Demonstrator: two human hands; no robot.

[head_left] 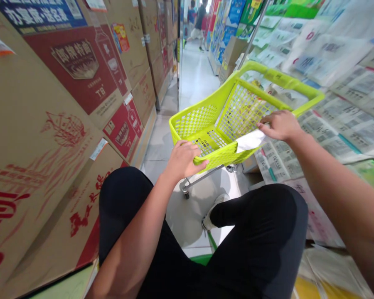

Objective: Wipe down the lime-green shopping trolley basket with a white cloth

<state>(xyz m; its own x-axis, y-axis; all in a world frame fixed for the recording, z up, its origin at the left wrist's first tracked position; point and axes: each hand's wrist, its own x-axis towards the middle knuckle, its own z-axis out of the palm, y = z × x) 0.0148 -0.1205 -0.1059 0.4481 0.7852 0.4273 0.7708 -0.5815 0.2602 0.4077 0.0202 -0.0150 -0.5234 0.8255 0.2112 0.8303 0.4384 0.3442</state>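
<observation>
The left hand (183, 160) gripped the green basket (220, 155) at eight o'clock, probably to steady it; at four, the right hand (279, 125) held a white sheet (251, 140) against its side.

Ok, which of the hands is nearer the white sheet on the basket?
Right. The right hand is at one end of the white sheet, seemingly touching it; the left hand grips the green basket at a corner, apart from the sheet.

In mid-frame, the left hand's grip (186, 158) clasps a lime-green cart (222, 154) and the right hand's grip (282, 125) holds a white sheet (249, 141) against its side, with cardboard boxes (76, 68) at left.
</observation>
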